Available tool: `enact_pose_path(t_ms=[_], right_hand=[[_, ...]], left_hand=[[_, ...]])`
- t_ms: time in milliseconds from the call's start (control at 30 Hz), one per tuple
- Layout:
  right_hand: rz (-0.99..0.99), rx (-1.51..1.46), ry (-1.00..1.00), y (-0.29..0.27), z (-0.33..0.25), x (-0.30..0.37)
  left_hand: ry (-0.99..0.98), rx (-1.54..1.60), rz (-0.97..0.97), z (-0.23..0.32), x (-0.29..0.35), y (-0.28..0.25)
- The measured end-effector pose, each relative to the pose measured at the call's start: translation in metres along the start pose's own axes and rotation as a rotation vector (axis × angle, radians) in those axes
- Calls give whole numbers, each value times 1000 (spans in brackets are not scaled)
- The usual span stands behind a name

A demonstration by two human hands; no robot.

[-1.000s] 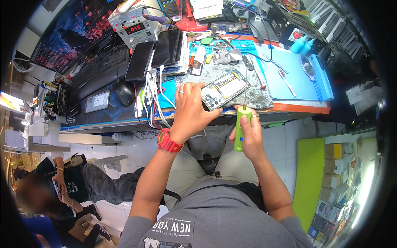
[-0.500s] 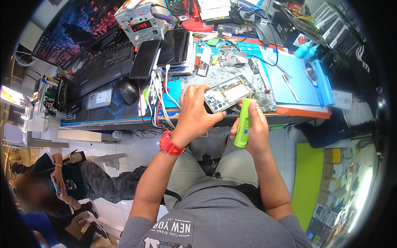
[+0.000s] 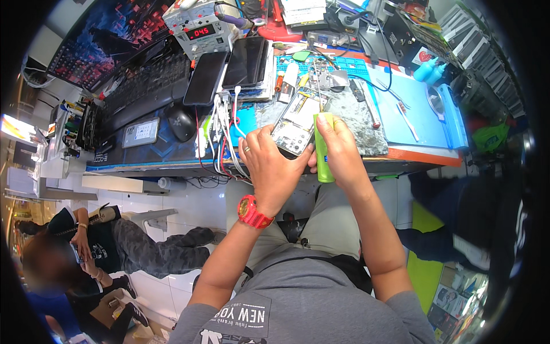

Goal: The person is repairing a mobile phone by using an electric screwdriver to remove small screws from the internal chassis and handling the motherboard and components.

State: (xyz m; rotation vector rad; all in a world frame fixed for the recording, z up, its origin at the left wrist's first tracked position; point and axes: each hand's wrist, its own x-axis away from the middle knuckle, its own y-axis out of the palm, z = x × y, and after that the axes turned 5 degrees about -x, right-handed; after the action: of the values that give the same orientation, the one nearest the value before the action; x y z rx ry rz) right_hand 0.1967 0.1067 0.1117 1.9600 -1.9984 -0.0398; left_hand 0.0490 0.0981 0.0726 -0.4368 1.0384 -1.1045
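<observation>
An opened phone [image 3: 294,125], its circuit board and inner parts showing, is tilted at the near edge of the workbench. My left hand [image 3: 270,163] holds it by its near end, thumb and fingers on either side. Wrapped in my right hand [image 3: 342,150] is a bright green electric screwdriver [image 3: 323,163] with a small lit display. Its thin metal shaft points away from me, past the right side of the phone. Whether the tip touches anything is too small to tell. Beyond the phone, loose phone parts [image 3: 338,80] lie on a blue repair mat [image 3: 355,67].
White cables [image 3: 220,123] hang over the bench edge left of my left hand. Dark phones [image 3: 205,79] and a black mouse [image 3: 180,122] lie farther left. A toothbrush [image 3: 408,119] rests on a light blue sheet [image 3: 392,129] at right. Someone in dark clothes [image 3: 452,212] is at the right.
The phone has turned to point more away from me. Both hands have shifted, the screwdriver moving up and left. A person in dark clothes has come farther into view at right.
</observation>
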Motion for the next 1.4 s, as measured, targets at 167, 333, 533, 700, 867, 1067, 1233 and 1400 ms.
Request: enact_pose_path(t_ms=[167,333,533,700,867,1067,1233,1400], right_hand=[[29,158,32,7,-14,0],[40,113,3,4,-11,-5],[124,140,-84,-22,7,17],[155,92,-46,-44,17,57],[79,-32,64,-53,46,98],[-48,-112,256,-34,69,126],[-60,-163,324,-21,70,121],[-32,-141,314,-15,75,117]], left_hand=[[-53,-139,-12,8,-1,-5],[-31,-173,-2,8,-5,-1],[7,-299,-49,19,-12,11],[96,-248,-165,22,-13,5],[313,-72,-188,-6,-9,-4],[430,140,-173,-19,-22,-3],[539,212,-55,-23,-18,12],[580,247,-25,-17,-17,15]])
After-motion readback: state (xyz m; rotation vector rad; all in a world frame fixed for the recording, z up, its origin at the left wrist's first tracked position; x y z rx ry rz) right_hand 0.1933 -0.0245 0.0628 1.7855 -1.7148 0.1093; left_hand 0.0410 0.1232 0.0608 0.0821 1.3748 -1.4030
